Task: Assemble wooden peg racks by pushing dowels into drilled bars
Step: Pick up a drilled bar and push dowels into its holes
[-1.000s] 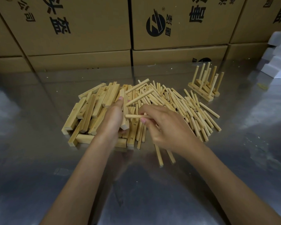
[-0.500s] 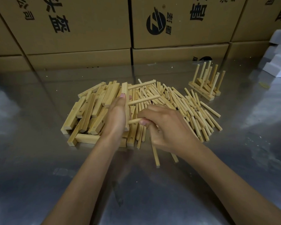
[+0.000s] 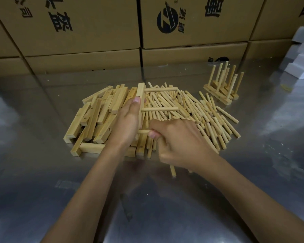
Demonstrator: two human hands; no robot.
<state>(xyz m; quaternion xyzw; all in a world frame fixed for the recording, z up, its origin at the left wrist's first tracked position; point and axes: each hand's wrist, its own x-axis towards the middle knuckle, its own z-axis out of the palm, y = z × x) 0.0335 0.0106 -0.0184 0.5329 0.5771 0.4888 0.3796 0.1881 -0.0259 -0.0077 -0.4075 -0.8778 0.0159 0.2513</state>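
Stacked cardboard boxes [image 3: 98, 23] back a steel worktop [image 3: 42, 172]. On it lie a heap of drilled bars [image 3: 95, 120] and, to its right, loose dowels [image 3: 200, 113]; finished racks [image 3: 221, 88] stand farther right (pegs upright). The left hand [image 3: 126, 123] grips one bar [image 3: 141, 95] held on end above the heap — two dowels [image 3: 160, 89] already project from it sideways. The right hand [image 3: 179, 142] pinches a third dowel [image 3: 143, 132] — its tip against the bar's lower part.
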